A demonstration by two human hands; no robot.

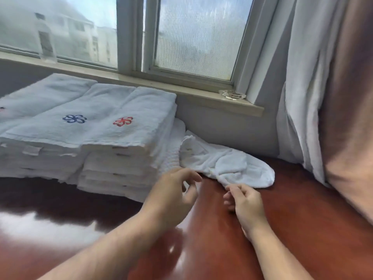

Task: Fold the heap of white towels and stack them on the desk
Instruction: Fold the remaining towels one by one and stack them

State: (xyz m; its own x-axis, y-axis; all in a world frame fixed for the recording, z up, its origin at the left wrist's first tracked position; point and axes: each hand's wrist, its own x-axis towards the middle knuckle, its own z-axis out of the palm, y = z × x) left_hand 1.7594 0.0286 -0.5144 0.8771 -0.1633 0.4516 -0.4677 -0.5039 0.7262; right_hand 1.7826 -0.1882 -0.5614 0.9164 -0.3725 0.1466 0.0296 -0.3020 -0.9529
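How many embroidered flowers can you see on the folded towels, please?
2: a blue embroidered flower on the middle folded stack, a red embroidered flower on the right stack. A mark cut off at the left edge may be a third.

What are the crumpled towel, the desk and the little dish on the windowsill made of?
The crumpled towel: soft cotton terry, probably; nubby, wrinkly surface. The desk: reddish wood or veneer, glossy varnish mirroring the window light. The dish: clear glass, maybe; see-through with bright glints.
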